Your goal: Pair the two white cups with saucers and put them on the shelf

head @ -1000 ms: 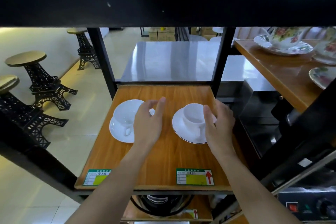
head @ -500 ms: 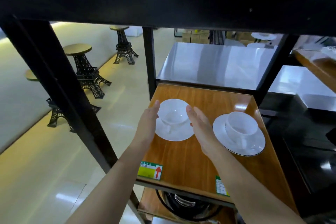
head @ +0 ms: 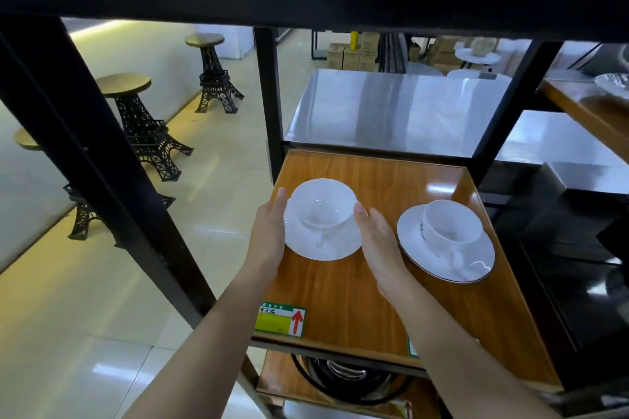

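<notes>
My left hand (head: 269,231) and right hand (head: 377,241) lie flat and open on either side of the left saucer (head: 323,245), fingers straight, at its rim without gripping. A plain white cup (head: 321,206) sits on it. Just beside, a second cup (head: 449,226) bearing a small mark stands on a dark-rimmed saucer (head: 412,235). Both pairs rest on the wooden shelf (head: 374,299).

A shop showroom: price labels (head: 279,320) edge the wooden shelf (head: 367,299), with display stools (head: 136,112) and stacked cartons (head: 354,53) behind.
</notes>
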Demonstrator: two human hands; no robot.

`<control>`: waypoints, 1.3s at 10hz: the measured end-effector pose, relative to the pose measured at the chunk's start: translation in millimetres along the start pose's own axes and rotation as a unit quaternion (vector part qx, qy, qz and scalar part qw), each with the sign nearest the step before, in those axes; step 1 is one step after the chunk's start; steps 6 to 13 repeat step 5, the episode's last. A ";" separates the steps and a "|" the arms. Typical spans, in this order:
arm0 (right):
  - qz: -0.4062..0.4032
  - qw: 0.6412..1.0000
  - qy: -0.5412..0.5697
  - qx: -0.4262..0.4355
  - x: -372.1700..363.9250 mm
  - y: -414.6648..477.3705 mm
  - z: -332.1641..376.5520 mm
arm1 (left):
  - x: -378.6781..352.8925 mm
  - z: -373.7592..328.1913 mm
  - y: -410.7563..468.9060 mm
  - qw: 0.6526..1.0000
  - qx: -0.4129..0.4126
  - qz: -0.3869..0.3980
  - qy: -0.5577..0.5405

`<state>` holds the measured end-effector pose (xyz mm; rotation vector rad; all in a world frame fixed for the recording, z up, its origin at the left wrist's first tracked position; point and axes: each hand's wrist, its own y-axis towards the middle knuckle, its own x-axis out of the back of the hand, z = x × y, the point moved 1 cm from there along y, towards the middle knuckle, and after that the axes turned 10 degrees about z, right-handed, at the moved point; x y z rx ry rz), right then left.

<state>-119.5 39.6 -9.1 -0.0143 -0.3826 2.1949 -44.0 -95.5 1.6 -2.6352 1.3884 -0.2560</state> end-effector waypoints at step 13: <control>-0.026 1.000 0.002 0.004 0.9 -18.1 -1.9 | 1.3 13.0 -6.6 0.999 -0.030 -0.018 0.012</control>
